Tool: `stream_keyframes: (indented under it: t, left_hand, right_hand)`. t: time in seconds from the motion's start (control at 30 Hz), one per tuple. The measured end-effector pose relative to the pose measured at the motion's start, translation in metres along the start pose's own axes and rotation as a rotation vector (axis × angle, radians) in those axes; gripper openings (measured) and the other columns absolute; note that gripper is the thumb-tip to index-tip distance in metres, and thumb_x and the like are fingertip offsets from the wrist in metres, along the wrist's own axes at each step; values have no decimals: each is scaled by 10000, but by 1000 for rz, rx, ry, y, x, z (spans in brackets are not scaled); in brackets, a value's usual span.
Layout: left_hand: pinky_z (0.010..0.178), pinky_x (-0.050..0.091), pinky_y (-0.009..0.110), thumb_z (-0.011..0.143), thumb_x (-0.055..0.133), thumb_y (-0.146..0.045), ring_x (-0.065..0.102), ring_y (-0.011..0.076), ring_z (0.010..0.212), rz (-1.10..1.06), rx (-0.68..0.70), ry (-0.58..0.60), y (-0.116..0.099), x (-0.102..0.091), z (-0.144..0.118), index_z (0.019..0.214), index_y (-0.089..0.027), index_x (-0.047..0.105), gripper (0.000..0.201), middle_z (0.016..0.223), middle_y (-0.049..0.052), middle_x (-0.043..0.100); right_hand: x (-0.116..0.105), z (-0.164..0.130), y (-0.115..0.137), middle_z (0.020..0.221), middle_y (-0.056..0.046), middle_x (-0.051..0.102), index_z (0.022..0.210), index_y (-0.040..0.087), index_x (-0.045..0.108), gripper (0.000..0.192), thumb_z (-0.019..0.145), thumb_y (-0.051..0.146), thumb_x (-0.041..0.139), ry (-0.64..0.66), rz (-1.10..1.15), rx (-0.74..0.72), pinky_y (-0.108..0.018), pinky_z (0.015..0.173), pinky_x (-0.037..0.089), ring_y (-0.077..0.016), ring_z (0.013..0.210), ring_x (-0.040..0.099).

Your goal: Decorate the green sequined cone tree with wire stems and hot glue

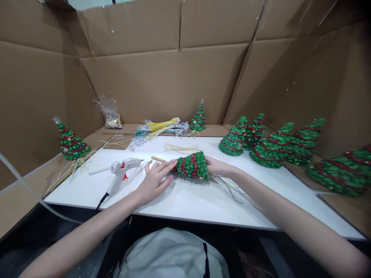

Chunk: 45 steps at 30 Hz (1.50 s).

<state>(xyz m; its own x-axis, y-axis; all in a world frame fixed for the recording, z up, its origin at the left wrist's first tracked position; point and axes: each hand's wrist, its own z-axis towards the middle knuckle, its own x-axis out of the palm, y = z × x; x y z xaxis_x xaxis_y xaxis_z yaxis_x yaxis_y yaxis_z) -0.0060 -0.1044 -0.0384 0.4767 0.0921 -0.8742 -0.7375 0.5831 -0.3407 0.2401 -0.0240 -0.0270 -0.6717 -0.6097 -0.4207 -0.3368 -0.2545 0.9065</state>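
Tree (191, 166), sideways over the white board (179, 206), could roll and snag its wires (228, 185) if held loosely — left hand (155, 180) part-spread at narrow end, right hand (217, 166) at base, can't tell how firmly either grips.

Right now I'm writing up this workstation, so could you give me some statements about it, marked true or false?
1. The left hand touches the narrow end of a sideways green Christmas tree. True.
2. The right hand is at that tree's wide end. True.
3. A hot glue gun is left of that tree. True.
4. The left hand grips the hot glue gun. False: neither hand touches it.
5. Only red things lie beyond that tree. False: yellow wires lie there.
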Motion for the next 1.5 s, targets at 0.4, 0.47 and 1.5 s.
stream_keyframes:
  t: [0.4, 0.47, 1.5]
  left_hand:
    - [999, 199, 430, 910, 382, -294, 396, 226, 1185, -30, 44, -36, 4, 3, 0, 1330, -337, 370, 423, 1365, 56, 376]
    - [977, 230, 413, 905, 392, -289, 404, 221, 1160, -40, 50, -60, 4, 3, -1, 1324, -334, 382, 421, 1328, 60, 399]
    - [827, 284, 363, 911, 400, -324, 432, 186, 967, -137, -6, -24, 1, 6, 4, 1309, -343, 409, 398, 959, 37, 474]
  right_hand:
    - [-5, -6, -2, 445, 78, 418, 719, 147, 586, 214, 741, 356, 546, 77, 230, 200, -173, 370, 189, -34, 385, 255]
    - [-6, -7, -4, 392, 99, 289, 633, 150, 538, 264, 750, 387, 532, 76, 257, 178, -184, 366, 117, -33, 380, 159]
    - [2, -2, 2, 751, 18, 645, 951, 151, 646, 433, 521, 112, 682, 64, 246, 133, -184, 498, 415, -113, 637, 540]
